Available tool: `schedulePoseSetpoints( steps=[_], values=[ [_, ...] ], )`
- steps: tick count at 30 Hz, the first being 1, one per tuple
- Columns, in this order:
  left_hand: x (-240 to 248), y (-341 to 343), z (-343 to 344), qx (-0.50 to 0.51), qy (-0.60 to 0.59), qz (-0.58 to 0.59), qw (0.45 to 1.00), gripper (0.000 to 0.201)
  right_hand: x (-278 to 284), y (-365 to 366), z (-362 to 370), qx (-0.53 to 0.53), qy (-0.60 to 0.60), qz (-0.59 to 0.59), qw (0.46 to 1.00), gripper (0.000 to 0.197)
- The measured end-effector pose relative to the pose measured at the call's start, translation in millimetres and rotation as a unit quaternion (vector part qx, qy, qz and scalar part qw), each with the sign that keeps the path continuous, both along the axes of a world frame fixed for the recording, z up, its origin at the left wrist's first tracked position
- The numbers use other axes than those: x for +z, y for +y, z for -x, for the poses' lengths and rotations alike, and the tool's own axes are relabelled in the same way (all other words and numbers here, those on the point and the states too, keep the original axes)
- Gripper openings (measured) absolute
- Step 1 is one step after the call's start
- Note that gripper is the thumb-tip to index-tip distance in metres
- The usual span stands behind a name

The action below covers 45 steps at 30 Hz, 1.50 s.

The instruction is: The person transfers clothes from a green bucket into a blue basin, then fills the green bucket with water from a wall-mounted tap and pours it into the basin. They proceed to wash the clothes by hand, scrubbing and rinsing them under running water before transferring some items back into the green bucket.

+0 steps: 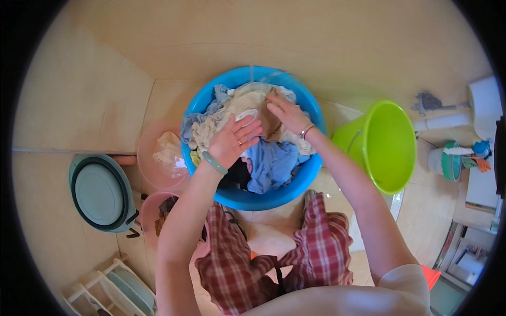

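1. Blue round plastic basin (253,202) on the tiled floor (269,239), in front of the wearer's knees. It contains a crumpled heap of cloth, piled up to the rim level or above.
2. Heap, by colour: cream textured cloth (212,129) at upper left and centre; tan smooth cloth (270,125) near the middle; light blue crumpled cloth (271,166) toward the wearer; black cloth (238,175) beside it, lower left. Pale blue fabric (194,122) lies against the left rim.
3. Left hand (237,139): above the left-centre of the heap, palm turned up toward the camera. Fingers extended, close together, holding nothing. Contact with cloth: cannot tell. Green bangle (214,164) on the wrist.
4. Right hand (287,116): over the tan cloth, fingers slightly bent and a little apart. Whether they pinch fabric: cannot tell.
5. Right of basin: lime-green plastic bucket (391,145), mouth toward the camera.
6. Left of basin: translucent pink basin (150,176) with a pale crumpled item (167,147) inside; another pink tub (150,210), nearer the wearer, with dark fabric (167,205).
7. Farther left: grey-green round collapsible basin (98,194) with a dark rim.
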<state>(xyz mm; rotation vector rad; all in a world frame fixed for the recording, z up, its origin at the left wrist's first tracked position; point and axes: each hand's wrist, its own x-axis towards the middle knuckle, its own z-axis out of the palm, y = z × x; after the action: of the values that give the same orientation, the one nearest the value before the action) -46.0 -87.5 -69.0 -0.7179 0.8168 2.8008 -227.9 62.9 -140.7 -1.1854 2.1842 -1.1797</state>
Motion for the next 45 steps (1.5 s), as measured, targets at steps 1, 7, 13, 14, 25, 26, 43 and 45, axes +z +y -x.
schedulePoseSetpoints(
  steps=[1,7,13,14,25,26,43,45],
  values=[
    [-5.4,-12.0,-0.9,0.019,0.002,-0.001,1.0,0.055,-7.7,-14.0,11.8,-0.002,0.015,-0.029,0.999,0.052],
    [-46.3,-59.7,21.1,0.103,-0.006,0.101,0.99,0.046,-46.9,-81.9,48.8,-0.031,0.01,-0.211,0.977,0.08],
    [-64.1,-93.8,53.2,0.148,-0.032,0.253,0.956,0.038,-80.3,-86.3,49.3,-0.019,-0.019,-0.251,0.968,0.077],
    [-68.1,-93.1,53.9,0.146,-0.04,0.256,0.955,0.037,-84.6,-80.0,44.4,-0.011,-0.021,-0.233,0.972,0.075],
    [-76.1,-84.1,64.3,0.152,-0.033,0.348,0.925,0.024,-4.8,-7.2,-67.3,0.085,0.12,-0.12,0.982,0.039],
    [-76.7,-81.8,64.4,0.148,-0.034,0.356,0.922,0.023,-5.8,-1.8,-75.4,0.096,0.136,-0.1,0.981,0.037],
    [-150.3,-92.8,115.1,-0.108,-0.029,0.687,0.718,0.049,2.0,25.3,-163.2,0.215,0.203,-0.157,0.942,0.035],
    [-139.1,-77.0,108.7,-0.259,-0.063,0.761,0.591,0.055,6.1,26.7,-157.0,0.206,0.205,-0.173,0.941,0.037]
  ],
)
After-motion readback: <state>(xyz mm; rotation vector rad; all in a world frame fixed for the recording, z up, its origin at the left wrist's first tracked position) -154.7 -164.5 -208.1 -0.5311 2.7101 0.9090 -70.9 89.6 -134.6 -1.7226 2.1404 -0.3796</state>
